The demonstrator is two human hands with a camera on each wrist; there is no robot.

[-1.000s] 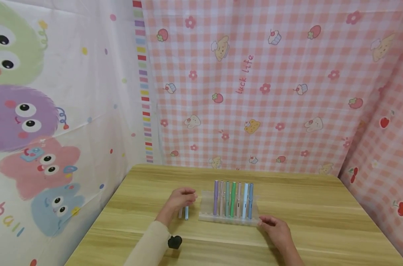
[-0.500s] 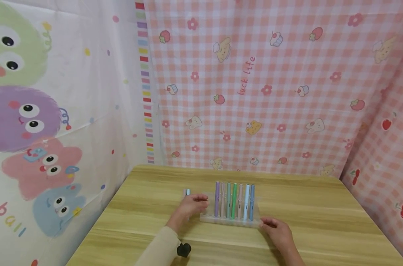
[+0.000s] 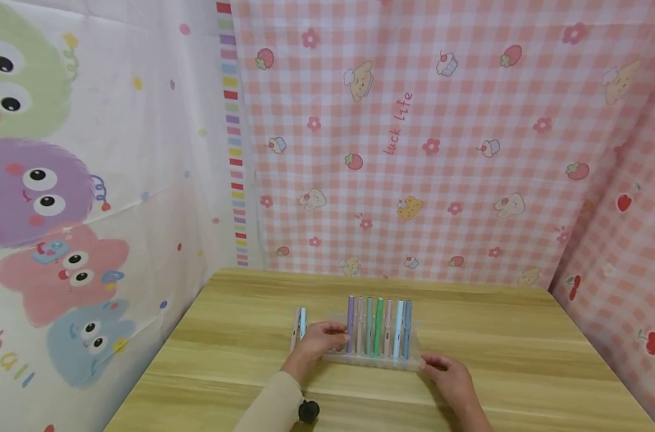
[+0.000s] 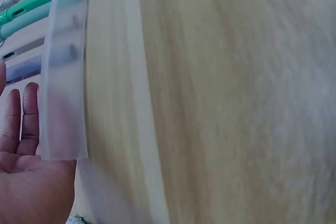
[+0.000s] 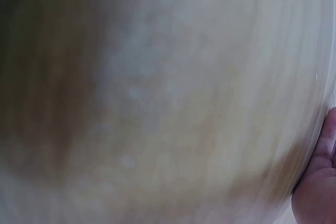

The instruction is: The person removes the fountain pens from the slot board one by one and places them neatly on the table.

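Although two pens lie outside it, the clear holder (image 3: pixel 370 362) on the table (image 3: pixel 495 324) looks mostly filled to me. Seven pens sit in it side by side, their near ends tucked behind the frosted near strip: from left to right, purple (image 3: pixel 350 318), pinkish, grey-green, bright green (image 3: pixel 379 327), pinkish again, light blue (image 3: pixel 399 329) and darker blue (image 3: pixel 407 330). By my judgement, that part is done. What seems left over is a pinkish-brown pen (image 3: pixel 295 330) and a pale blue pen (image 3: pixel 303 318), side by side on the left, and the holder's left end has room beyond the purple one.

Over that end reaches the left hand (image 3: pixel 320 341), its fingers fairly straight and the tips close by the purple pen; I see nothing pinched between them. At the holder's right end is the right hand (image 3: pixel 450 378), fingers bent; whether they pinch the corner or merely rest there, I can't tell.
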